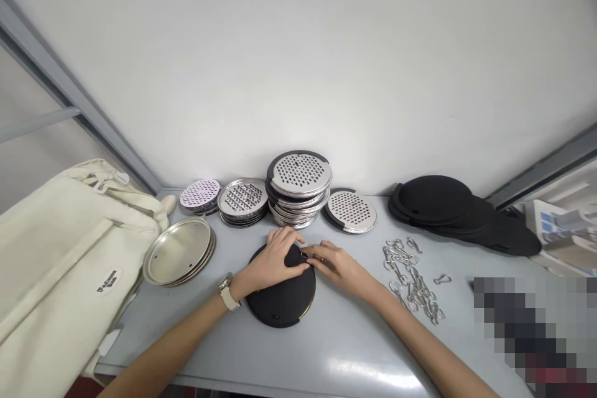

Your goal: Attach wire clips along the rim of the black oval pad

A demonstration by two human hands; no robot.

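Observation:
My left hand (273, 259) lies across the upper part of a black round disc (282, 301), which has a thin metal rim and rests flat on the table. A watch with a pale strap (228, 293) sits on that wrist. My right hand (333, 264) comes in from the right, its fingertips pinching a small metal clip (304, 254) at the disc's top edge. Most of the clip is hidden by my fingers. A loose pile of similar metal clips (410, 280) lies to the right of my right hand.
Stacks of perforated steel grater plates (298, 175) stand along the wall behind my hands. Plain metal discs (180, 252) lie to the left, beside a cream fabric bag (60, 261). Black discs (448, 208) are piled at the right. A pixelated patch (532, 329) covers the lower right.

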